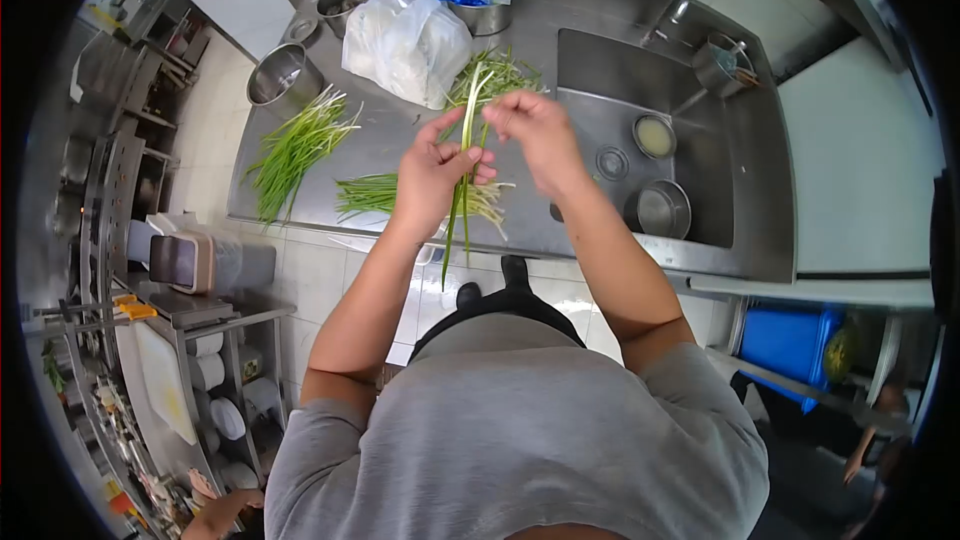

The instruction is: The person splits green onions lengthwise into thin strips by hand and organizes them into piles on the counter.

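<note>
While the left hand (432,177) clamps the held stalks (470,124) between thumb and fingers: the right hand (537,137) hovers just to their right, its fingers bent in toward them.
Stalks' long axis: roughly in line with the wearer's body; the pale ends point away past the left hand's fingertips, and the green leaves trail below that hand, back toward the wearer.
Nearer hand: the left, in contact; the right sits level with the pale part, a little farther out than the left thumb.
Right hand's grip: fingertips drawn close together; whether they touch a stalk or pinch a strand, I cannot tell.
Angle of approach: the right hand's fingers point leftward, across the stalks rather than along them.
Beyond both hands: a loose heap of greens (512,74) on the counter (382,145), with a white plastic bag (405,48) to its left.
Behind the left wrist: a crosswise bunch (366,194), leaves to the left, pale ends to the right.
Left of the left hand: a separate bunch (298,155), well apart.
Right of the right hand: the sink (620,70).
</note>
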### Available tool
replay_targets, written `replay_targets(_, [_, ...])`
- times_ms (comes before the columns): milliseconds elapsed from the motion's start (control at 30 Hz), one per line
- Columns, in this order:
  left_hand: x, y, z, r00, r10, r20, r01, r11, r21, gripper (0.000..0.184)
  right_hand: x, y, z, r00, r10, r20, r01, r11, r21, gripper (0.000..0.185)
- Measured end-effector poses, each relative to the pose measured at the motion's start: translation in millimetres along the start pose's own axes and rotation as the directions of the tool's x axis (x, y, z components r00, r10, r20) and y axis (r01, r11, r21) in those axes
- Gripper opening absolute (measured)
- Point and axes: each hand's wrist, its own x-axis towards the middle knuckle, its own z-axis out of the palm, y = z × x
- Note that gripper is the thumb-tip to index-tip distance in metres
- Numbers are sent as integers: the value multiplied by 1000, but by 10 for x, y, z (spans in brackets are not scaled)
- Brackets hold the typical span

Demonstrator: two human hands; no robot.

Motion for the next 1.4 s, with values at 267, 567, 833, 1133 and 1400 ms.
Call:
replay_targets(267, [905, 47, 304, 996, 79, -46, -73, 990, 118, 42, 997, -117, -469, 974, 171, 151, -196, 966, 171, 11])
replay_targets(567, [1290, -665, 205, 982, -172, 80, 121, 891, 437, 21, 1725, -1131, -1374, 974, -224, -21, 225, 969, 98, 10])
replay_targets(833, [1628, 75, 447, 968, 229, 106, -246, 771, 588, 39, 1729, -1099, -1353, 971, -75, 228, 113, 981, -160, 12])
replay_targets(1133, [1727, 430, 665, 923, 382, -42, -354, 887, 295, 18, 1325, -205, -802, 937, -285, 202, 306, 949, -79, 35])
replay_targets(1400, [1140, 682, -618, 873, 447, -196, -303, 811, 499, 18, 469, 819, -844, 971, 110, 214, 23, 842, -539, 18])
